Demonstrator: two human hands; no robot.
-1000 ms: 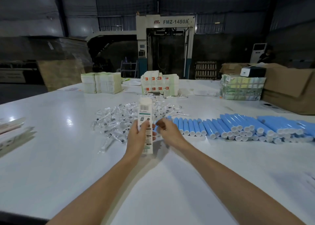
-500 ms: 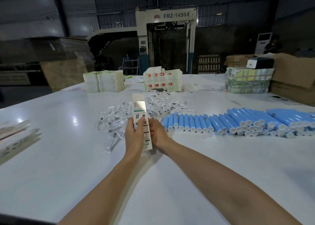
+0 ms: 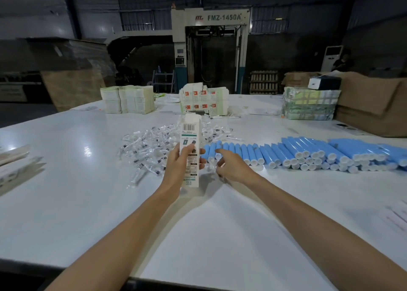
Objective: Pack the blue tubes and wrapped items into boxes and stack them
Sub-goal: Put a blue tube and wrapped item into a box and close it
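Box in question, a narrow white one (image 3: 190, 136) with a barcode near the top, is held upright just above the table (image 3: 88, 202), gripped round its middle by the left hand (image 3: 180, 165), thumb across the front and fingers wrapped behind. Its top flap is seen standing open. Right beside it, the right hand (image 3: 231, 167) is stretched out with fingers loosely spread and nothing held, the tips at the left end of the blue tubes (image 3: 308, 152); whether contact is made can't be told tbh. The tubes are laid in a long row, piled deeper toward the right. A heap of clear wrapped items (image 3: 149, 145) is spread behind the box. Further back, stacks of flat cartons (image 3: 130, 100) are lined up along the far edge.
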